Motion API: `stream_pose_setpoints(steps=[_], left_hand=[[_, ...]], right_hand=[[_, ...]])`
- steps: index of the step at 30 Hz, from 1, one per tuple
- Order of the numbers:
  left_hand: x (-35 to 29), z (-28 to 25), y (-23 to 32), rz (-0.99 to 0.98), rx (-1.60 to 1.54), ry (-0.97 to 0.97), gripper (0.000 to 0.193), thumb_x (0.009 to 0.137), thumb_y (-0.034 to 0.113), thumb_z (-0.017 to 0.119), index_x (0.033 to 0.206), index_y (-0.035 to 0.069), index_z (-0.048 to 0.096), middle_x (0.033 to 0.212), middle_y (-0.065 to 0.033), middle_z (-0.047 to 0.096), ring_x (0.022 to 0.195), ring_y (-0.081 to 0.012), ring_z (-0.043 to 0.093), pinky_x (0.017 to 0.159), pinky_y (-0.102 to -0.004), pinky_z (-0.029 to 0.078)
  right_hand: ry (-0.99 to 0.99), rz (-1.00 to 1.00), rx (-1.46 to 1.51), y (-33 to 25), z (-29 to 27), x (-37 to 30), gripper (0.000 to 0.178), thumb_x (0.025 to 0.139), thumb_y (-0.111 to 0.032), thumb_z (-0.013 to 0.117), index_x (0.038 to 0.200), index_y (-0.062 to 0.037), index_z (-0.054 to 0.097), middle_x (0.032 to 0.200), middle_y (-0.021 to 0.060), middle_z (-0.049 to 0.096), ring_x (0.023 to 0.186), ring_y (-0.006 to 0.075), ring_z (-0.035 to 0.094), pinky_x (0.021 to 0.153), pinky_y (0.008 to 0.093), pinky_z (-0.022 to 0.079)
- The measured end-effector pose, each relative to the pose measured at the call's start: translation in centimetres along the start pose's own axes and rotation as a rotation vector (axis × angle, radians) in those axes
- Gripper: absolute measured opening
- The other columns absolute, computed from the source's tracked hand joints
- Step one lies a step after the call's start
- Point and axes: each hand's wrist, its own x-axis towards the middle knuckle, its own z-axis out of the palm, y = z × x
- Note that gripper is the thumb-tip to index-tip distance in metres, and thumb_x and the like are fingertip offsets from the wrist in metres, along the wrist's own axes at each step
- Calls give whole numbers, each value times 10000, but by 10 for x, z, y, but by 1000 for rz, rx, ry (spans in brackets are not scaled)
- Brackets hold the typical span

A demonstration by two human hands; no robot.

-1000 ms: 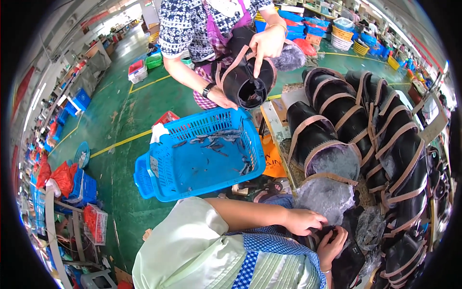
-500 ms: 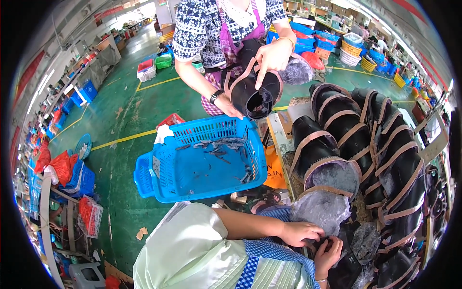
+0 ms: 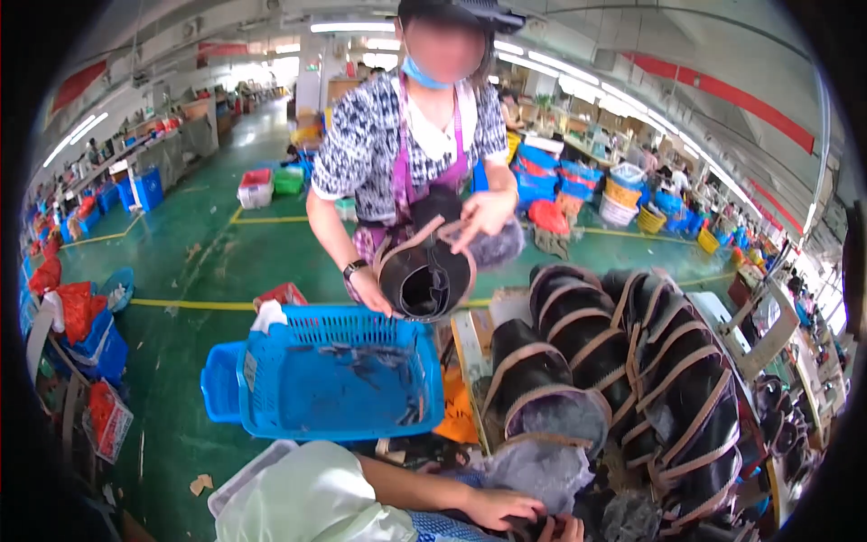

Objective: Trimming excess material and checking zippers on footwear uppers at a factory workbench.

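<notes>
My left hand (image 3: 501, 508) reaches in at the lower edge, its fingers bent down over dark material beside a grey fluffy boot lining (image 3: 537, 470). Close beside it, my right hand (image 3: 565, 529) is partly cut off by the frame, fingers curled against the same dark material. What they grip is mostly hidden. Just beyond lies a black boot upper (image 3: 519, 361) with tan trim and a fuzzy grey lining. Across from me, a person (image 3: 406, 154) holds another black boot upper (image 3: 426, 282), its opening facing me; one of their hands points at it.
A blue plastic basket (image 3: 334, 420) with dark scraps inside stands left of the bench. Rows of black boot uppers (image 3: 691, 406) fill the right side. Green floor (image 3: 176, 361) with yellow lines runs behind, and coloured baskets (image 3: 623, 200) stand farther back.
My view has tilted up, so everything sits lower and my hands are nearer the bottom edge. The other person's pointing hand has lifted away from the boot opening toward its upper edge.
</notes>
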Motion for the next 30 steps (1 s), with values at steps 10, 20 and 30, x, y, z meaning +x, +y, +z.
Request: stream_pose_setpoints(steps=[10,20,30], left_hand=[[2,-13,10,-78,-98,-37,325,783,33,621,1096,-20,553,1321,-181,443,1211,-355,464,1001,-405,394],[2,-9,16,-102,-84,-60,368,775,51,630,1129,-1,544,1333,-175,435,1226,-346,456,1025,-407,376],[-5,-11,4,-265,92,-91,438,806,218,624,1200,41,553,922,-222,587,939,-380,522,801,-441,422]], right_hand=[[-13,-38,61,-3,0,8,146,848,-185,649,821,-50,600,764,128,579,697,347,568,612,427,454],[-8,-49,-41,6,2,-1,150,850,-226,630,862,-77,644,832,126,621,771,340,596,651,433,468],[-269,29,352,3,14,23,136,886,-160,585,949,-45,620,875,144,609,784,306,593,703,380,494]])
